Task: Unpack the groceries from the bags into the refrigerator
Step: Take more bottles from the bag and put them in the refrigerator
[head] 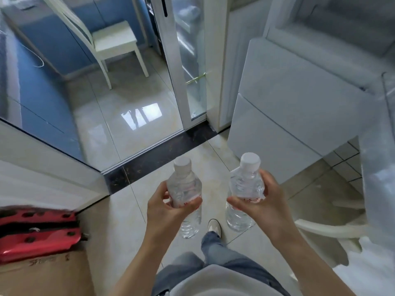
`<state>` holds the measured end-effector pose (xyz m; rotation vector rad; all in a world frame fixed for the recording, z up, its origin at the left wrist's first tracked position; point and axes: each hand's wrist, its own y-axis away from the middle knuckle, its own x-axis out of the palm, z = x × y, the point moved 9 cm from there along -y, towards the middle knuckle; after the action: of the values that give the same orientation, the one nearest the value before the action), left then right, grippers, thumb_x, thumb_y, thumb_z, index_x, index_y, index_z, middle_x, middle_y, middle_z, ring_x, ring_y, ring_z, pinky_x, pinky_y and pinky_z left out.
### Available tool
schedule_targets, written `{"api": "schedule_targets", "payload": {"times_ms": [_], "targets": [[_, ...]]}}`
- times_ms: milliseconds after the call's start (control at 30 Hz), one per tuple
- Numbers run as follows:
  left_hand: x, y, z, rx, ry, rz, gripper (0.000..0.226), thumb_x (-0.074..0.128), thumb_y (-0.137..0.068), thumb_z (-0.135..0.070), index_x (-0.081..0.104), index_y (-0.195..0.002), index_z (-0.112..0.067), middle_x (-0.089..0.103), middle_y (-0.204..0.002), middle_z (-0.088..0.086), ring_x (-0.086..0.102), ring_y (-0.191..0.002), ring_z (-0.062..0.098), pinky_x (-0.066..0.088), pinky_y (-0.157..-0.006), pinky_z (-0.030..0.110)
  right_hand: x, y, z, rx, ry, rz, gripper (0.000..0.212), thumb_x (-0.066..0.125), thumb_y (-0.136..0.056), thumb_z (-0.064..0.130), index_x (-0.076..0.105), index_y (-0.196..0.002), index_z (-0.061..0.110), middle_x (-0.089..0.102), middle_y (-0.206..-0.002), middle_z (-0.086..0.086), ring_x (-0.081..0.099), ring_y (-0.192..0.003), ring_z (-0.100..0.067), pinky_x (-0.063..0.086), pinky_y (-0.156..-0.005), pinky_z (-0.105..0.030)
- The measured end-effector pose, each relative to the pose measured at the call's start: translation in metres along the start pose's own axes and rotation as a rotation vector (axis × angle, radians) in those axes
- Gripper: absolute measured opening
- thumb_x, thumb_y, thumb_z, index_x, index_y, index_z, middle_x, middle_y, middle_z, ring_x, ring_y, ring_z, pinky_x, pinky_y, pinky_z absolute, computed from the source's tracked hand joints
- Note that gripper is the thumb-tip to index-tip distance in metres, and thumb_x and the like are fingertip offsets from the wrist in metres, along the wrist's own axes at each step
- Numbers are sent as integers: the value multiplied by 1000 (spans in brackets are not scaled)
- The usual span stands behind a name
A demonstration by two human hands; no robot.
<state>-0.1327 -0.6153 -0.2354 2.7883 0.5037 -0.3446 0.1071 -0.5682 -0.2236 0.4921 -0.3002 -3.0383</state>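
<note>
Left hand [168,207] and right hand [259,201] each grip a water bottle [185,189] [245,189] at lower centre, fridge [299,99] at right — risk: both hands occupied, a smooth bottle may slip while placing.

Glossy beige tile floor [119,133], bright window glare near centre. Dark threshold strip [162,150] crossing diagonally. White chair [113,39] against blue cabinets [42,45], upper left. White-framed glass door [188,60], centre. Cardboard box [44,276] lower left, red item [36,233] on top. Small white wall tiles [346,163], right.
</note>
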Motion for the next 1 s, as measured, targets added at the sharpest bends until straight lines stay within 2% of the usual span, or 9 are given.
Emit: {"api": "schedule_targets", "payload": {"times_ms": [133, 267, 367, 467, 633, 700, 800, 933, 1000], "targets": [[31, -50, -27, 23, -1, 47, 52, 88, -61, -22, 64, -106, -23, 68, -95, -9, 64, -86, 9, 50, -67, 14, -25, -47, 17, -33, 0, -88, 67, 93, -52, 25, 59, -110, 28, 67, -98, 14, 64, -91, -3, 52, -76, -21], [66, -101, -52, 42, 15, 123, 49, 89, -58, -24, 64, -99, -32, 68, -89, -14, 63, -84, 3, 49, -62, 9, -46, -86, 22, -24, 4, -174, 73, 93, -52, 30, 57, -115, 26, 65, -104, 11, 63, -96, -5, 52, -80, -22], [92, -140, -69, 57, 15, 182, 51, 90, -58, -19, 65, -101, -30, 69, -94, -11, 64, -88, 10, 50, -63, 12, -60, -113, 25, 7, -31, -251, 69, 91, -53, 30, 56, -112, 30, 65, -101, 15, 62, -94, 0, 49, -74, -11], [119, -179, -85, 65, 23, 252, 47, 90, -59, -14, 65, -93, -34, 71, -91, -7, 67, -88, 15, 51, -61, 14, -73, -141, 29, 40, -70, -329, 67, 90, -50, 34, 55, -107, 37, 65, -99, 15, 63, -91, 1, 51, -73, -14], [166, -247, -125, 139, -18, 378, 46, 91, -58, -16, 65, -88, -39, 71, -87, -16, 67, -86, 16, 53, -69, 26, -96, -195, 38, 81, -108, -457, 67, 93, -52, 19, 56, -104, 38, 68, -91, 18, 63, -85, 5, 49, -70, -8], [187, -273, -147, 174, -33, 448, 48, 92, -58, -14, 66, -89, -40, 73, -87, -13, 69, -82, 13, 56, -70, 29, -103, -219, 43, 104, -130, -498, 70, 93, -52, 19, 57, -110, 36, 68, -95, 15, 63, -87, 5, 50, -72, -11], [219, -311, -184, 219, -34, 550, 51, 93, -55, -13, 67, -93, -34, 74, -87, -10, 70, -77, 8, 57, -68, 25, -117, -251, 55, 117, -185, -564, 69, 92, -53, 15, 58, -110, 34, 70, -94, 10, 66, -86, 0, 50, -74, -16], [261, -352, -233, 290, -55, 672, 53, 91, -49, -35, 68, -96, -30, 74, -90, -4, 70, -86, 18, 57, -77, 39, -141, -287, 76, 98, -230, -645, 65, 91, -55, 11, 61, -110, 31, 72, -94, 8, 68, -86, -7, 54, -75, -21], [283, -365, -262, 352, -66, 727, 51, 94, -52, -28, 68, -96, -28, 74, -89, -7, 70, -84, 14, 57, -74, 33, -158, -301, 86, 86, -247, -694, 64, 91, -55, 8, 61, -109, 27, 72, -92, 7, 68, -84, -8, 55, -72, -22]]}}
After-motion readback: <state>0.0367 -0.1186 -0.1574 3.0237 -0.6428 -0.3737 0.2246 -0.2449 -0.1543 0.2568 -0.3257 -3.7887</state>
